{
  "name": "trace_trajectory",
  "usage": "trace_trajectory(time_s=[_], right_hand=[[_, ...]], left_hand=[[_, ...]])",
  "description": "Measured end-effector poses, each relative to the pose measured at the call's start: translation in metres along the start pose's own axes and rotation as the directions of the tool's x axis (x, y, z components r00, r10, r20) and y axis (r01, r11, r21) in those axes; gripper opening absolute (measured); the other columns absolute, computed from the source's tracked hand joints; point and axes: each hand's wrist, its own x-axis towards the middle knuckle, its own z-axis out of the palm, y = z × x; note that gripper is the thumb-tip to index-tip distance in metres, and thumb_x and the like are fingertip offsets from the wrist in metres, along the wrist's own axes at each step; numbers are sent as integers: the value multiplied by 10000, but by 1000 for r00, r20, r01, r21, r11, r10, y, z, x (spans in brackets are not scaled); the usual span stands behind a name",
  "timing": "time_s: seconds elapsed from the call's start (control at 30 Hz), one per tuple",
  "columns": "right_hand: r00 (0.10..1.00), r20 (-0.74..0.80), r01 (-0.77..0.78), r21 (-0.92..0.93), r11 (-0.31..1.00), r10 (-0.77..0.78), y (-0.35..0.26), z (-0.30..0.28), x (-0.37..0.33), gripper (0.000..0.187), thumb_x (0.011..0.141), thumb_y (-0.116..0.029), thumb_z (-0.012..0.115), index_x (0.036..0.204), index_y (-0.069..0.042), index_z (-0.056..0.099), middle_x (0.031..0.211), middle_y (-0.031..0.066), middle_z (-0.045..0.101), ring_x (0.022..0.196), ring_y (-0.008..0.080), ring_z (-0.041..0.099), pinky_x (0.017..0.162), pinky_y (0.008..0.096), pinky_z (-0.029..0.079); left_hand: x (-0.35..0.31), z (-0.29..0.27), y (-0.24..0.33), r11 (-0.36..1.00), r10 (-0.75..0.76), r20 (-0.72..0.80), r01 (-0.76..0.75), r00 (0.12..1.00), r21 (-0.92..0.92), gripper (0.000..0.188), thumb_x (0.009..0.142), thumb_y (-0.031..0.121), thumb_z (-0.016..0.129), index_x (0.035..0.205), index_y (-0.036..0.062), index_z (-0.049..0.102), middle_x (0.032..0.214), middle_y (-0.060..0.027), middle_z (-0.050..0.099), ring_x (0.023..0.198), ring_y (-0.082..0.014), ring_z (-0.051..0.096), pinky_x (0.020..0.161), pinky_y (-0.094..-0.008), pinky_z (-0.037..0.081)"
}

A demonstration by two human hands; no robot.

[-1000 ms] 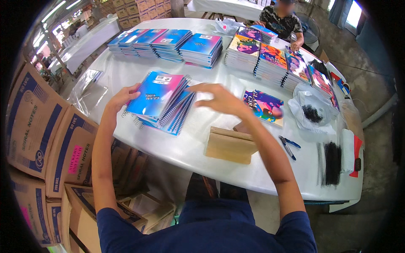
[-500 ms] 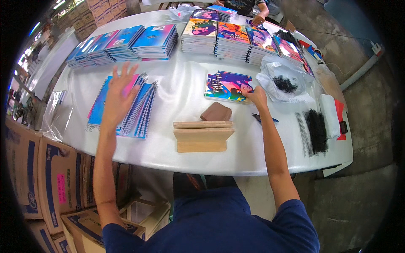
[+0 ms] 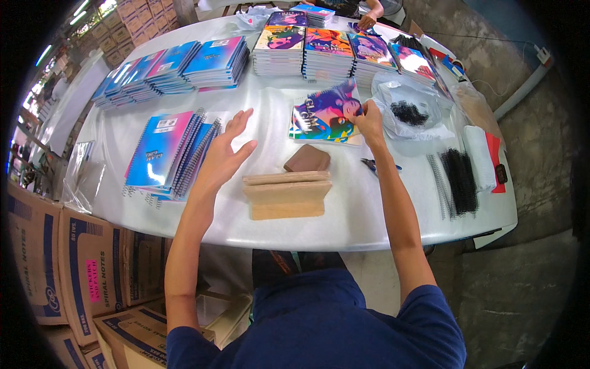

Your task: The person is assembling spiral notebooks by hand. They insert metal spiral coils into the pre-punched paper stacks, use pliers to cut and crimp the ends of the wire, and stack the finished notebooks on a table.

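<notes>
My right hand [image 3: 370, 126] pinches the right edge of a colourful illustrated notebook [image 3: 324, 117], whose far right corner is lifted off the table. Nothing is in my left hand [image 3: 230, 149]; its fingers are spread above the table, between that notebook and a loose pile of blue and pink spiral notebooks [image 3: 158, 150]. A brown block [image 3: 307, 158] sits just this side of the illustrated notebook, against a wooden stand [image 3: 286, 195]. Beside my right forearm lie small pliers [image 3: 376, 165], partly covered by the arm.
Stacked blue notebooks [image 3: 215, 61] and illustrated notebooks [image 3: 329, 52] line the far side. At right are a plastic bag [image 3: 424, 126] with black pieces and a bundle of black spiral coils [image 3: 461, 184]. Cardboard boxes [image 3: 92, 258] stand lower left. Another person's hand [image 3: 367, 21] is across the table.
My left hand has moved right, away from the blue notebook pile. My right hand has raised the far right part of the illustrated notebook, which lay flat before.
</notes>
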Motion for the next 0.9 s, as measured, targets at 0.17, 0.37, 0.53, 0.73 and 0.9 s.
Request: trace_trajectory(time_s=[0.17,0.37,0.53,0.73,0.9], right_hand=[[975,144,39,637,770,-168,-96,-42,-65,261,749,61,736,897,-27,539,884,64,653,774,138,593,682,292,483],[974,200,-120,856,502,-110,-107,-56,-149,385,784,87,710,1122,-4,548,1023,93,673,984,168,640,904,326,499],[964,255,-146,750,645,-79,-85,-55,-167,238,796,23,742,1012,5,646,954,80,701,882,136,640,806,291,510],[945,309,-125,651,749,-110,-98,-63,-168,208,782,-57,788,936,17,669,920,67,709,832,99,616,722,238,479],[888,459,-214,421,881,-4,-101,-68,-171,317,819,-25,735,1092,20,581,1023,81,683,955,151,623,866,314,486]], left_hand=[[11,19,1,981,-176,-359,133,916,-142,698,919,230,653,1484,33,293,1439,-198,440,1380,-252,359,1116,-369,279],[-32,11,26,899,-28,-13,19,1000,-438,473,929,267,656,1286,-17,532,1168,-46,615,1040,-132,560,926,-277,431],[-45,13,45,856,93,74,-42,993,-516,452,927,267,638,1271,-18,567,1296,-97,594,1106,-151,554,986,-316,416],[-55,5,36,888,-10,136,72,991,-455,459,924,254,634,1285,-20,562,1346,-93,568,1162,-155,530,1032,-327,384],[-54,11,29,867,-11,169,94,986,-490,480,911,213,648,1322,-7,533,1389,-113,521,1241,-180,488,1073,-339,337]])
